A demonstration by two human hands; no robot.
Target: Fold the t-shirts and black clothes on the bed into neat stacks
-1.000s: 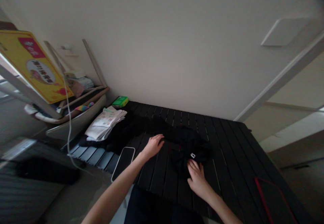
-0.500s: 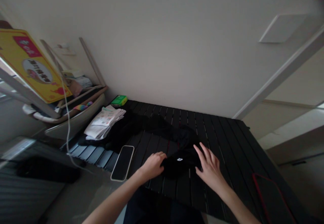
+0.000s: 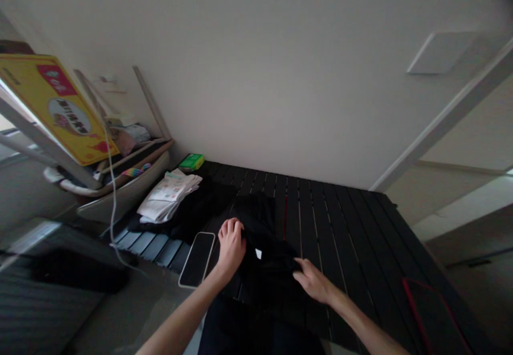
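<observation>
A black garment (image 3: 266, 232) with a small white label (image 3: 258, 253) lies bunched on the dark slatted table (image 3: 344, 237) in front of me. My left hand (image 3: 232, 245) is closed on its left edge, fingers curled over the cloth. On the other side, my right hand (image 3: 312, 279) pinches the garment's right edge between thumb and fingers. The cloth stretches between both hands, and its exact kind is hard to tell in the dim light. Just left of my left hand lies a phone (image 3: 197, 260) with a pale rim.
Folded white clothes (image 3: 168, 197) rest on a dark cloth pile at the left. Behind them sits a green packet (image 3: 191, 162). A chair with a yellow sign (image 3: 64, 109) and a hanging white cable stands further left. A red-edged dark object (image 3: 435, 315) lies at the right.
My left hand has moved left and away from me with the garment's edge. My right hand has closed on the cloth, lower and further left. The garment has shifted and its label has moved left.
</observation>
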